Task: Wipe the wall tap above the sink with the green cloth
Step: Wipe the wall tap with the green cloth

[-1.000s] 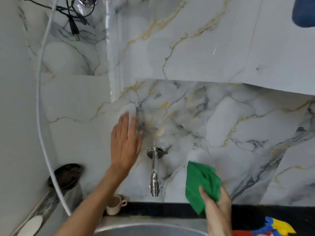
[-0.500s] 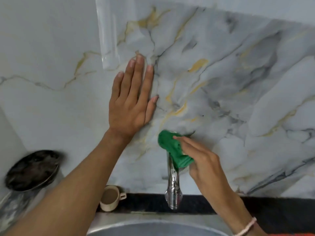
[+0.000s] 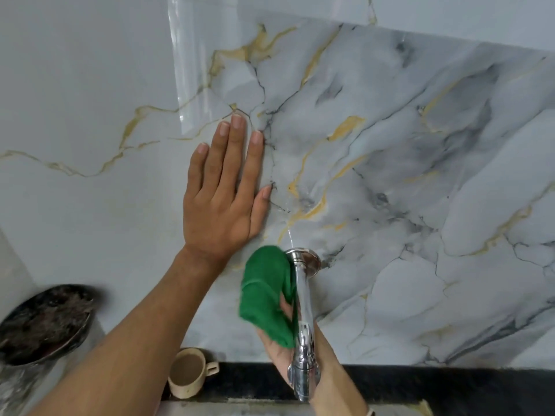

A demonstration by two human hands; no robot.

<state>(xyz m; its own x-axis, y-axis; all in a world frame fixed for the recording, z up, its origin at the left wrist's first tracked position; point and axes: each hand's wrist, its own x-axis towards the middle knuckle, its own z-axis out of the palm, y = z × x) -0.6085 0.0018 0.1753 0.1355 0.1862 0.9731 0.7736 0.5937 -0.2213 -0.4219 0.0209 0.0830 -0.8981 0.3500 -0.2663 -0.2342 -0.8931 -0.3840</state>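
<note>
Head view: left hand point(image 3: 223, 199), fingers extended and flat against the marble-patterned wall point(image 3: 420, 175), holding nothing, just up and left of the chrome wall tap point(image 3: 304, 310). Right hand point(image 3: 288, 349), below and behind the spout, grips the bunched green cloth point(image 3: 265, 295) and presses it against the tap's left side near the wall flange. Beige cup point(image 3: 187, 372) on the dark counter ledge point(image 3: 420, 382), lower left of the tap; dark round bowl point(image 3: 45, 322) at far left.

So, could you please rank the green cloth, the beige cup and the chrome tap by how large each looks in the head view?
1. green cloth, the broadest patch.
2. chrome tap, long but thin; its nearness to the camera makes this rank unsure.
3. beige cup, clearly smallest.
</note>
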